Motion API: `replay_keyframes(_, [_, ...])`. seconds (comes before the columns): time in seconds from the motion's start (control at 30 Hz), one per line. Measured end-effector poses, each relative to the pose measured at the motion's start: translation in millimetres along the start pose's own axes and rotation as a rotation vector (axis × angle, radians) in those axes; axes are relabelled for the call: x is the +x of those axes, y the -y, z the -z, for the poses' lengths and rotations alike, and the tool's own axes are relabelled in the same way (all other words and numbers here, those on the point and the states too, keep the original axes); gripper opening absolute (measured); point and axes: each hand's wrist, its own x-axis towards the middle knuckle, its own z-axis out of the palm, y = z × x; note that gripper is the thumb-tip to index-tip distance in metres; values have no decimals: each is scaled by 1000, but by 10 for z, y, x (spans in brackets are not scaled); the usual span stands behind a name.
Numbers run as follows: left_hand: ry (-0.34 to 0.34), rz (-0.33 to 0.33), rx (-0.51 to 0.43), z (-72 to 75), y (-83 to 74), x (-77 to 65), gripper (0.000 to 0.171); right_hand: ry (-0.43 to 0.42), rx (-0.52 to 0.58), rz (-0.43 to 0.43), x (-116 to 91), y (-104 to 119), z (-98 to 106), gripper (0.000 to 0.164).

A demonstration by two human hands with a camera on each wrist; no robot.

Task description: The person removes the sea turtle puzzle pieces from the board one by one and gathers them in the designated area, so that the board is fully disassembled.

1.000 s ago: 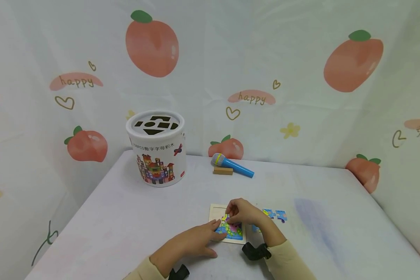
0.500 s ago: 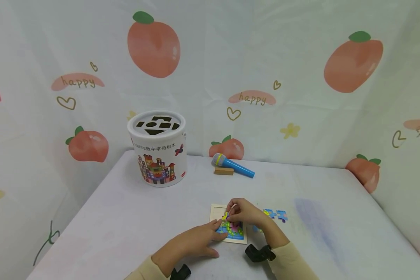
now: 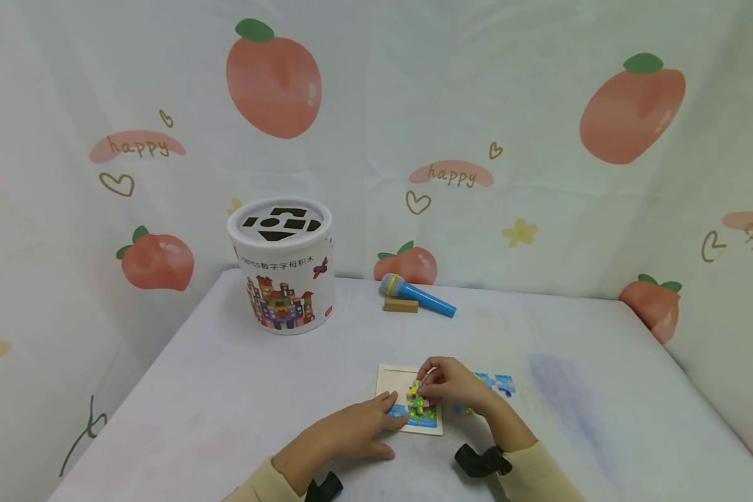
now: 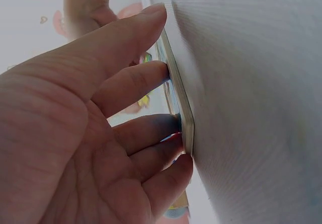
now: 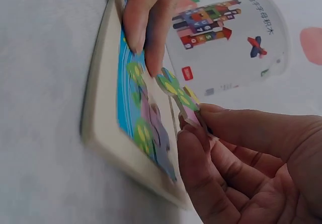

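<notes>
A flat, rectangular, pale wooden puzzle tray (image 3: 392, 377) lies on the white table (image 3: 226, 411); inside the tray's near part sit blue-and-green jigsaw pieces (image 5: 143, 132); the left hand (image 3: 358, 430) rests spread, fairly straight fingertips at the tray's left side, presumably to keep it from sliding; over the tray, the right hand (image 3: 449, 384) pinches a green, yellow-spotted, pink-edged jigsaw piece (image 5: 177, 94) between thumb and fingers, which seems to leave its opposite edge free; loose blue pieces (image 3: 505, 384) lie right of the tray, probably for easy reach.
</notes>
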Motion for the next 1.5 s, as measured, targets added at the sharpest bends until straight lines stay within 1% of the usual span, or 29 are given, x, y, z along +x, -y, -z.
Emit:
replay_keyframes(0.17, [-2,9,-13,1,-6,-2,54,-36,-20,-5,-117,-4,75,26])
replay_keyframes(0.4, [-7,10,9,-7,-7,7,54,-25,7,23,-249,-48,154,25])
replay_keyframes(0.57, [-15,10,7,-20,-2,12,54,-39,-5,35,-335,-86,232,25])
replay_keyframes(0.83, [-16,10,-10,-26,12,15,55,-58,17,12,-462,-200,365,27])
replay_keyframes(1.17, [-9,31,-42,-13,-7,-2,54,-112,-8,-22,-584,-315,466,28])
replay_keyframes(1.5, [-6,43,-48,-19,-8,-1,54,-111,27,-35,-681,-421,555,28])
